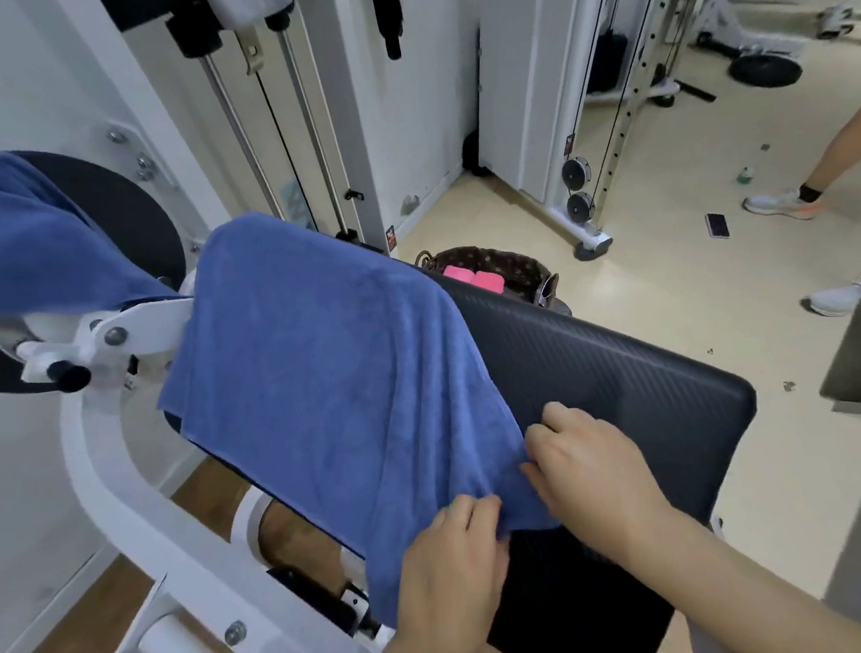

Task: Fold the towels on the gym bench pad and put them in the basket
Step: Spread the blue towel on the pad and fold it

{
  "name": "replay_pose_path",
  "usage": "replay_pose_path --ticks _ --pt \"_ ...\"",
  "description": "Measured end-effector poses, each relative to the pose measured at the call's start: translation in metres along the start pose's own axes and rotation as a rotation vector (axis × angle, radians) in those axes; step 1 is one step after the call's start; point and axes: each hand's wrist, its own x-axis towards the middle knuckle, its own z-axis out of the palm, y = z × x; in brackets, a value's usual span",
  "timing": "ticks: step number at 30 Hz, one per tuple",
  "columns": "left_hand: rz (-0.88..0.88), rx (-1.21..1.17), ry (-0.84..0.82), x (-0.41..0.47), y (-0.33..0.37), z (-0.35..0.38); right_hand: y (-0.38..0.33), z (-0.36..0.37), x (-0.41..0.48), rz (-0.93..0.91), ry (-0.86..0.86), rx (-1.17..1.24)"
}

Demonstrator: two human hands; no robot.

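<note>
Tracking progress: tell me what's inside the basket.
Two pink pieces show inside the basket. The bench pad covers its near side, so anything else is hidden.

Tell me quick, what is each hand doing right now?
Left hand: closed, gripping the near corner of the blue towel.
Right hand: closed, pinching the same towel's edge.

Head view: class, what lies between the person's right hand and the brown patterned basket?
Only a bare stretch of black ribbed bench pad, in the head view, separates the right hand, gripping the blue terry towel, from the brown patterned basket.
</note>
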Motion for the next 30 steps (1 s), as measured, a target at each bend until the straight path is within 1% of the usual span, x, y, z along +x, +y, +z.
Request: replay_pose_path --ticks 2,3,4,5,7,8,9,10,11,12,13,15,17,20,23,26,28,30 --pt "-0.031 -0.087 0.032 0.002 0.001 -0.003 0.002 -0.001 -0.001 0.020 0.029 0.104" --pt "-0.062 -0.176 0.067 0.004 0.003 -0.005 0.006 -0.005 0.001 0.070 0.056 0.138" --pt "-0.093 -0.276 0.107 0.006 0.007 -0.008 0.008 -0.013 0.002 0.107 0.018 0.173" --pt "-0.109 -0.375 0.146 0.009 0.014 -0.013 0.012 -0.020 0.003 0.123 0.020 0.179" --pt "-0.061 -0.497 0.215 0.016 0.031 -0.023 0.021 -0.036 0.004 0.156 0.025 0.158" --pt "-0.015 -0.524 0.237 0.020 0.040 -0.028 0.027 -0.043 0.004 0.177 0.002 0.153" --pt "0.028 -0.543 0.247 0.024 0.049 -0.030 0.035 -0.049 0.004 0.198 -0.061 0.197" --pt "0.059 -0.555 0.246 0.029 0.057 -0.031 0.042 -0.054 0.006 0.226 -0.157 0.316" --pt "0.078 -0.562 0.237 0.032 0.062 -0.029 0.048 -0.058 0.007 0.252 -0.259 0.500" --pt "0.084 -0.566 0.228 0.035 0.066 -0.026 0.052 -0.060 0.008 0.265 -0.318 0.667" --pt "0.083 -0.568 0.220 0.036 0.069 -0.023 0.057 -0.062 0.010 0.253 -0.316 0.737" --pt "0.076 -0.562 0.222 0.038 0.074 -0.016 0.069 -0.066 0.016 0.223 -0.214 0.678" --pt "0.092 -0.545 0.197 0.041 0.082 -0.010 0.081 -0.072 0.020 0.231 -0.103 0.647" --pt "0.109 -0.463 0.063 0.040 0.096 -0.004 0.101 -0.075 0.025 0.233 0.007 0.507" --pt "0.102 -0.262 -0.020 0.021 0.098 0.007 0.116 -0.069 0.027 0.215 0.049 0.335" --pt "0.008 -0.184 -0.120 -0.004 0.092 0.016 0.123 -0.067 0.029 0.231 0.058 0.282" --pt "0.003 -0.120 -0.129 -0.014 0.089 0.021 0.126 -0.068 0.030 0.251 0.050 0.273" --pt "0.014 -0.087 -0.073 -0.015 0.088 0.023 0.127 -0.066 0.029 0.245 0.058 0.209"
